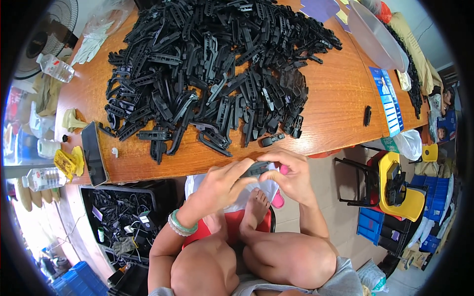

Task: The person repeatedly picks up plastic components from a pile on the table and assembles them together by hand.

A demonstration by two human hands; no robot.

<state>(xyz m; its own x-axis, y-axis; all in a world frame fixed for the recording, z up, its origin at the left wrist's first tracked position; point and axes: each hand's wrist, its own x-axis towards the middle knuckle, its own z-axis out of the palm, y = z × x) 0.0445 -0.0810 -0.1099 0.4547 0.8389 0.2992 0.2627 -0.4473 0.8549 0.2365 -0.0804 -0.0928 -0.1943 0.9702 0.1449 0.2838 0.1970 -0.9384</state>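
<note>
Between my two hands, just off the table's front edge, is a small black plastic part (pixel 256 169). My left hand (pixel 224 181) pinches its left end, and a bracelet circles that wrist. The fingers of my right hand (pixel 292 173) close round its right end, hiding some of it. Beyond them a large heap of similar black plastic parts (pixel 197 64) spreads over the wooden table (pixel 331 93). One loose piece (pixel 272 140) lies near the edge, close to my right hand.
A phone (pixel 94 153) and a white earbud (pixel 115 152) lie at the table's left. One black piece (pixel 367 116) and a blue leaflet (pixel 387 101) lie right, below a plastic basin (pixel 377 37). A black crate (pixel 129 224) stands below left, a yellow chair (pixel 390 185) right.
</note>
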